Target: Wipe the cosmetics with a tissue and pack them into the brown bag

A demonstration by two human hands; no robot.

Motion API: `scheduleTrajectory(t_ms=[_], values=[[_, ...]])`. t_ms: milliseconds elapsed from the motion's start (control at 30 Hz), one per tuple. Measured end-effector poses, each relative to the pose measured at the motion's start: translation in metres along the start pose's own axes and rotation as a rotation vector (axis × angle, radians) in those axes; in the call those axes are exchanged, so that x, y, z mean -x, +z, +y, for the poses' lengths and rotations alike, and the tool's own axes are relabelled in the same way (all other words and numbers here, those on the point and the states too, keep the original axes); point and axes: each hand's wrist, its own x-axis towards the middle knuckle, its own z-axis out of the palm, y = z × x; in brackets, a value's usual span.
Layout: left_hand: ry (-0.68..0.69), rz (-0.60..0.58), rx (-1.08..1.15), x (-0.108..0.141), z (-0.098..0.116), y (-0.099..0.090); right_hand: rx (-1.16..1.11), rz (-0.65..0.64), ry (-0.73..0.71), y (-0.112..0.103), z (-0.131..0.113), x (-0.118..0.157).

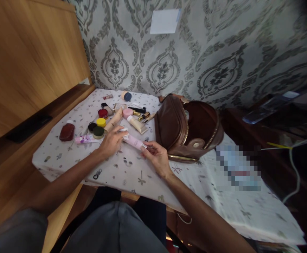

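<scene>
A pink tube (pixel 134 141) is held between my two hands above the patterned cloth. My left hand (pixel 113 141) has its fingers on the white end of the tube. The other end is pinched by my right hand (pixel 156 157). Just right of my right hand stands a brown leather bag (pixel 171 123), its zipped top open. Behind my hands lie a cream tube (pixel 137 124), a long beige tube (pixel 114 120) and a pink round jar (pixel 127 112). A pink and purple tube (pixel 84 139) lies left of my left hand.
Several jars, including a yellow-lidded one (pixel 101 122), and a dark red bottle (pixel 67 131) lie at the left. A wooden cabinet (pixel 34 59) borders the left side. A blurred-out item (pixel 237 168) lies at the right, near a white cable (pixel 297 175).
</scene>
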Motion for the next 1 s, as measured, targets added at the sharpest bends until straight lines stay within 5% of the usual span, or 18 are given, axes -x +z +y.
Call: scheduleTrajectory(t_ms=[233, 567, 867, 1000], values=[[-0.163, 0.023, -0.005, -0.002, -0.023, 0.002, -0.003, -0.02, -0.014, -0.001, -0.002, -0.001], [0.238, -0.032, 0.066, 0.001, 0.063, 0.008, 0.048, -0.004, -0.046, -0.001, 0.003, -0.001], [-0.105, -0.056, -0.045, -0.002, -0.019, 0.007, 0.08, -0.017, -0.025, -0.001, 0.005, -0.001], [-0.137, -0.04, -0.021, -0.004, -0.023, 0.006, 0.141, 0.0, -0.048, -0.003, 0.008, -0.002]])
